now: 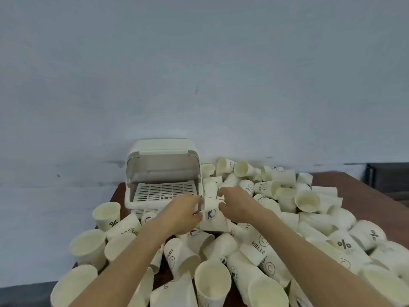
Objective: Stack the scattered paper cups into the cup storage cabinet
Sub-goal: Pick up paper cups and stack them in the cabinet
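Cream paper cups (243, 251) with dark printed logos lie scattered in a heap across the brown table (363, 196). The cup storage cabinet (162, 171), a cream plastic box, stands at the table's back left with its lid raised and a bare slotted tray inside. Just right of its front corner, a short stack of upside-down cups (211, 202) stands held between both hands. My left hand (184, 212) grips its lower left side. My right hand (232, 201) grips its right side near the top. The stack's lowest cup carries a round blue logo.
A pale wall rises behind the table. Cups crowd the table from the cabinet's front to the right edge and the near edge. One upright cup (107, 214) stands left of the cabinet. A dark object (387, 176) sits at the far right.
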### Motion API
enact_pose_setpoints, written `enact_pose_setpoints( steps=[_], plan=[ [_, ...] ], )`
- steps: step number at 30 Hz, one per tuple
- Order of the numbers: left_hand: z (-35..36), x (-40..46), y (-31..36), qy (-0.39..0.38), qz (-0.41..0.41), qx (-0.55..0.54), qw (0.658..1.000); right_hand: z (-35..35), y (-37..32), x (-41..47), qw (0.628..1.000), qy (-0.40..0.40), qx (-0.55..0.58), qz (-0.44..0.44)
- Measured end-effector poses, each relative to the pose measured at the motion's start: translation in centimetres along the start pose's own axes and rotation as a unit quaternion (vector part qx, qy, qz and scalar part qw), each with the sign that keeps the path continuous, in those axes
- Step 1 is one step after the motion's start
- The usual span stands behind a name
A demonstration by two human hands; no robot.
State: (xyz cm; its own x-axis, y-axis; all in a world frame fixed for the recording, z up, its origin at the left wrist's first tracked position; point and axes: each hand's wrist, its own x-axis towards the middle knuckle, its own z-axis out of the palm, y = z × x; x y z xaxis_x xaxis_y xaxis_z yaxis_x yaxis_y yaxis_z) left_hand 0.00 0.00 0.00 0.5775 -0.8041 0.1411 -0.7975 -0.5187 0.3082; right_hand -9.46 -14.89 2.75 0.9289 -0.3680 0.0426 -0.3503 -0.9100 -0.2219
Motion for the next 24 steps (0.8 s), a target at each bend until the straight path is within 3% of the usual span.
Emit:
enact_pose_setpoints(
  steps=[3, 8, 18, 24],
  plan=[
    [0.7, 0.5, 2.2, -0.041, 0.031, 0.01, 0.999, -0.5, 2.4, -0.5, 0.999, 0.011, 0.0, 0.044],
    [2.0, 2.0, 4.5, -0.095, 0.066, 0.118, 0.986, -0.8, 4.4, -1.0, 0.994, 0.006, -0.028, 0.104],
    [2.4, 3.7, 6.2, -0.068, 0.157, 0.316, 0.933, 0.7, 5.1, 1.9, 0.989, -0.009, 0.0, 0.15],
    [1.2, 3.8, 5.7, -0.054, 0.149, 0.3, 0.941, 2.4, 5.4, 3.1, 0.984, -0.024, 0.029, 0.173]
  ],
)
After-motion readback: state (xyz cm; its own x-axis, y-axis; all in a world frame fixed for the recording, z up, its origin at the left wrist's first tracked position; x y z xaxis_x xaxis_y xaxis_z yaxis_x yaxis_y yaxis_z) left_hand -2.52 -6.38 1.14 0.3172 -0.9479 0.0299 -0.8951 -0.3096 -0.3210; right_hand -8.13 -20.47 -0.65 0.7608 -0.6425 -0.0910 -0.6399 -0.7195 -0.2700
